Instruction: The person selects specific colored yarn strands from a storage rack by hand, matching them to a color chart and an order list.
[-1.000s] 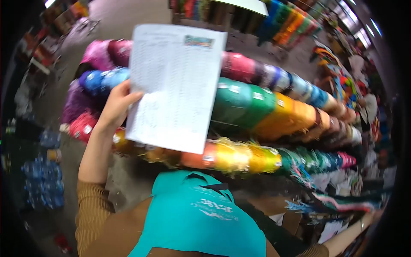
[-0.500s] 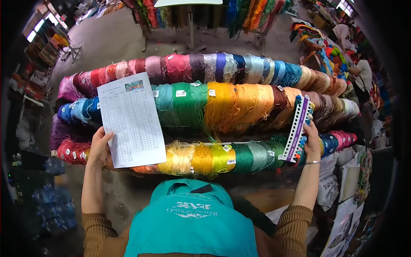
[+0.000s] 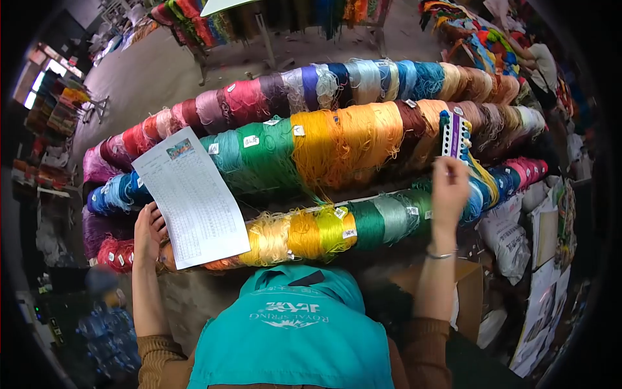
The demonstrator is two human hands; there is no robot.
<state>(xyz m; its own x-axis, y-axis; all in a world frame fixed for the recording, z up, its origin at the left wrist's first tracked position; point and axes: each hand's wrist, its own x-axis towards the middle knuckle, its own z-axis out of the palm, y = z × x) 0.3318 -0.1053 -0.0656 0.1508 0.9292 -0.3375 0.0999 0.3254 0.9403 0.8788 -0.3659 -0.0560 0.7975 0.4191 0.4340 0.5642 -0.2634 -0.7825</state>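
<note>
A printed paper sheet (image 3: pixel 194 201) with a table and small picture lies tilted over the left part of the thread racks. My left hand (image 3: pixel 149 227) is at its left edge, fingers partly behind it. My right hand (image 3: pixel 450 178), smeared by motion, is at the lower end of a purple and white card (image 3: pixel 456 137) with punched holes and coloured thread bundles. Whether its fingers grip the card cannot be made out. Yellow and blue threads (image 3: pixel 481 185) hang beside that hand. Below both stretch rows of coloured skeins (image 3: pixel 353 146) with small white tags.
Beyond the racks stands another stand of hanging threads (image 3: pixel 194 26). At the upper right, a person (image 3: pixel 541 65) is beside a colourful heap (image 3: pixel 486 42). Plastic bottles (image 3: pixel 110 340) are at lower left; a cardboard box (image 3: pixel 470 292) and a plastic bag (image 3: pixel 505 246) at lower right.
The view has turned and shifted. The sheet now tilts more and bends. My right hand has moved from the card's right side to its lower end, and the card's lower part is now covered.
</note>
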